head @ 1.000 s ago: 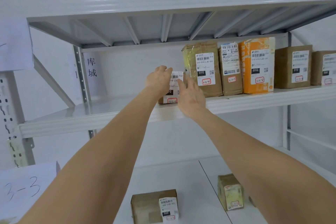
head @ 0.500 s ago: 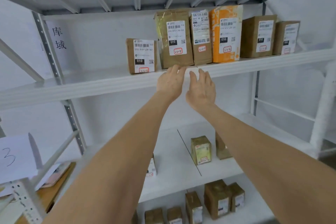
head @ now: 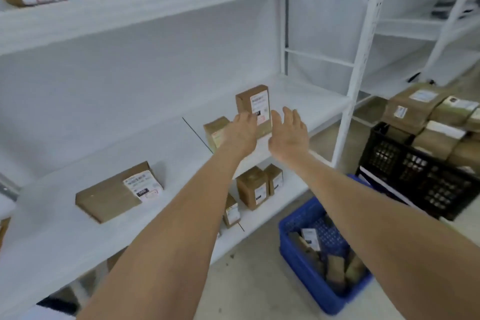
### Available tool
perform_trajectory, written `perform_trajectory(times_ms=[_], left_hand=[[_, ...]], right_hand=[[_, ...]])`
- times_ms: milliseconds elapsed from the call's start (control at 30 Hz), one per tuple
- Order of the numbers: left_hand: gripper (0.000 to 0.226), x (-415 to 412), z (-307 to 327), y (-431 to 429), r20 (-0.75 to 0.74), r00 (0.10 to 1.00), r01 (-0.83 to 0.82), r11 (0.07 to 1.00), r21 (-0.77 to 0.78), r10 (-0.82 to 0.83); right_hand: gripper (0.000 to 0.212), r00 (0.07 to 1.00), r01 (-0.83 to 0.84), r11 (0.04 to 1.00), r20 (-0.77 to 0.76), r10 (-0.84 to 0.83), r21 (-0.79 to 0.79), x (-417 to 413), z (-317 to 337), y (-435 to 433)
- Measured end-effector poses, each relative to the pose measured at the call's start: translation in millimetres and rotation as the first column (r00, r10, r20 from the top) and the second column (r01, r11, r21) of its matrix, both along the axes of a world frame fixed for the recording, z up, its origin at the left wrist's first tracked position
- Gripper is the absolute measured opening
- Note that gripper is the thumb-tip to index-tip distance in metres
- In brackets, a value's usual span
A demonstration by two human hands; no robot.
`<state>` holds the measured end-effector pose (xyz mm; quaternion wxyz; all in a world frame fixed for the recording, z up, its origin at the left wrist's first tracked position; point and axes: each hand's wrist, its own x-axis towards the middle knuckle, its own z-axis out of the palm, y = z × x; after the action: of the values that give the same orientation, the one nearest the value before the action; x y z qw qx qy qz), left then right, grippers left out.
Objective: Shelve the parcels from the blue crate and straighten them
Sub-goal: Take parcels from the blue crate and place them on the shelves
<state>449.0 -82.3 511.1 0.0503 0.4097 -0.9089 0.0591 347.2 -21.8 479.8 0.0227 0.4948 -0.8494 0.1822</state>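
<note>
Parcel (head: pixel 253 101) upright on white shelf (head: pixel 168 150), just behind left hand (head: pixel 240 134) and right hand (head: pixel 288 135), fingers released; blue crate (head: pixel 298 267) below.

Middle shelf (head: pixel 168 163): three parcels (head: pixel 253 104). Lower shelf (head: pixel 259 218): three in view. One blue crate (head: pixel 301 267), one black crate (head: pixel 415 176).

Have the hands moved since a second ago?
Yes: left hand and right hand came down from the upper shelf to the middle shelf, at a parcel.

Parcel storeroom: white racks (head: pixel 363 41), labelled parcels (head: pixel 109 196).
</note>
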Motion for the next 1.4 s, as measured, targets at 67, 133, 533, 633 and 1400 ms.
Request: perform_trajectory(times_ms=[67,133,533,633,1400], left_hand=[[0.054,-11,-37,3,0.037,0.999,0.032,0.998,0.057,-0.034],[0.057,-25,-73,10,0.065,0.994,0.082,0.988,0.131,-0.091],[0.047,-139,-239,67,0.118,0.975,0.132,0.915,0.381,-0.189],[0.046,-178,-278,79,0.144,0.978,0.071,0.893,0.443,-0.149],[0.049,-293,-587,47,0.272,0.840,-0.469,0.379,0.798,0.470]], right_hand=[[0.068,1.000,0.023,0.997,0.004,-0.023,0.075,-11,-32,15],[0.068,0.998,0.047,0.988,0.021,-0.051,0.150,-25,-62,31],[0.060,0.981,0.043,0.869,0.143,-0.129,0.493,-142,-207,100],[0.061,0.977,-0.020,0.842,0.188,-0.098,0.539,-185,-243,107],[0.070,0.885,-0.340,0.666,0.465,-0.012,0.664,-317,-561,25]])
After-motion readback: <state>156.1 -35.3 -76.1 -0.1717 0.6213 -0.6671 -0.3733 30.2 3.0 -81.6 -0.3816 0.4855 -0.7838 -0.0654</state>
